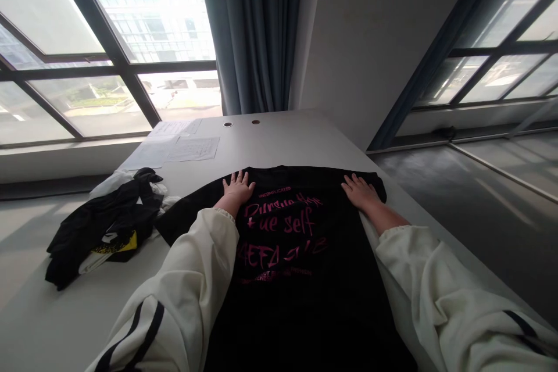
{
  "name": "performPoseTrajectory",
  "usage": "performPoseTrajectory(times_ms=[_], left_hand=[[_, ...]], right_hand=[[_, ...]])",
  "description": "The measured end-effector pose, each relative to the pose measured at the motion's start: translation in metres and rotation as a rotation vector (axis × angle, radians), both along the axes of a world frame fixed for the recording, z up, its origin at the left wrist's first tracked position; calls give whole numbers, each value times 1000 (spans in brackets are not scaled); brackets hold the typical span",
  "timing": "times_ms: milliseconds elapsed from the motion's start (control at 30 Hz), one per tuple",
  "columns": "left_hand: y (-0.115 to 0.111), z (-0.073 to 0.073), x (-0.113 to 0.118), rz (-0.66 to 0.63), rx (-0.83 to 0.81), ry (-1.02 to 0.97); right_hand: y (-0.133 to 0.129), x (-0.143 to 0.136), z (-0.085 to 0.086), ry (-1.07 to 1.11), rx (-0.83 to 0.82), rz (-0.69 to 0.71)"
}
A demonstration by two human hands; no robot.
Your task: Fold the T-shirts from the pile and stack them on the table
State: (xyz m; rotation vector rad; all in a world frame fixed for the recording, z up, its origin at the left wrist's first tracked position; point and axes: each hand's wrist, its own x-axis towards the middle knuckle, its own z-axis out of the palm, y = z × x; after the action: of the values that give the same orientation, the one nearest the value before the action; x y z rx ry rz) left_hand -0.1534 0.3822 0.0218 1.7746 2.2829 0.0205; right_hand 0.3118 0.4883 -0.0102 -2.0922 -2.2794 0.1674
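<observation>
Shirt (pixel 305 314) laid out on table (pixel 288 142)

Shirt: black, pink lettering, spread at lower centre. Left hand (pixel 239 188): centre, on its upper part; right hand (pixel 360 192): right of centre, likewise. Fingers of both splayed, grasping nothing. Pale sleeve (pixel 187 267): left of centre, hiding part of the shirt. Heap (pixel 104 218): black and white clothes, left of frame, close by. Papers (pixel 194 148): loose, left of upper centre. Table: pale, two round holes (pixel 228 124). Room, as I see it: windows (pixel 122 67) upper left and right; blue curtain (pixel 257 35), top centre; grey floor (pixel 453 197), right.
</observation>
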Motion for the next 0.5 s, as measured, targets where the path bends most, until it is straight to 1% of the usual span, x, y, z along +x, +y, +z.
performPoseTrajectory(times_ms=[67, 133, 233, 267, 300, 367, 400, 467, 500], left_hand=[[2, 0, -2, 2, -3, -2], [4, -1, -3, -3, 8, -4], [3, -4, -4, 0, 58, 4], [2, -5, -4, 3, 76, 7], [2, -6, -4, 4, 90, 8], [-1, -7, -4, 4, 107, 11], [-2, -7, -3, 3, 113, 13], [-6, -7, -1, -9, 144, 23], [-8, -6, 0, -20, 175, 33]], right_hand=[[15, -2, 9, -3, -44, 2], [27, -9, 23, -34, -104, -20], [31, -38, 44, -111, -172, -60], [27, -53, 48, -121, -157, -22], [22, -68, 52, -110, -117, 58], [10, -101, 53, -52, -33, 217], [3, -117, 52, -32, -21, 283], [-6, -145, 48, -20, -15, 355], [-9, -155, 45, -26, -26, 365]])
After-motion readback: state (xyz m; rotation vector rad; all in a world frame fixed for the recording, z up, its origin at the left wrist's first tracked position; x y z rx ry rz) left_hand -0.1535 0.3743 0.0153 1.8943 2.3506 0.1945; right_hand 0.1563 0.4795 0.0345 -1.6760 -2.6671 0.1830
